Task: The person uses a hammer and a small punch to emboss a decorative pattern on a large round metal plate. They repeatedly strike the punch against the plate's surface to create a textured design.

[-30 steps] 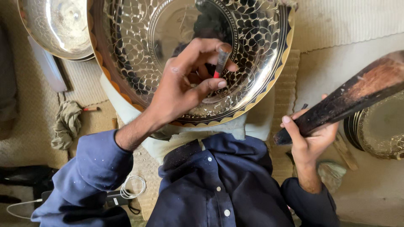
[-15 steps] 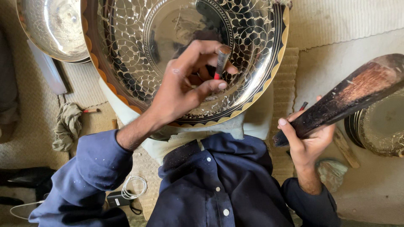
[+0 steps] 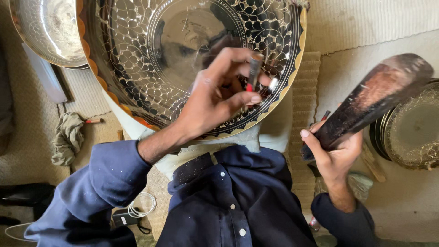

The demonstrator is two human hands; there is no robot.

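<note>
Left hand [image 3: 215, 103]: your fingers pinch a slim chisel [image 3: 254, 72], tip set on the tray's patterned band.
Right hand [image 3: 334, 153]: clamped round a dark mallet [image 3: 370, 103], raised well apart from the chisel.
Tray [image 3: 137, 59]: large engraved metal, tilted against your lap.
Bowl [image 3: 45, 27]: upper left, beside tray.

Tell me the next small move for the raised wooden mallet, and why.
Probably bring the mallet down onto the top of the chisel. The left hand holds that slim tool pinched, tip on the engraved tray, while the right hand grips the mallet lifted off to the side.
</note>
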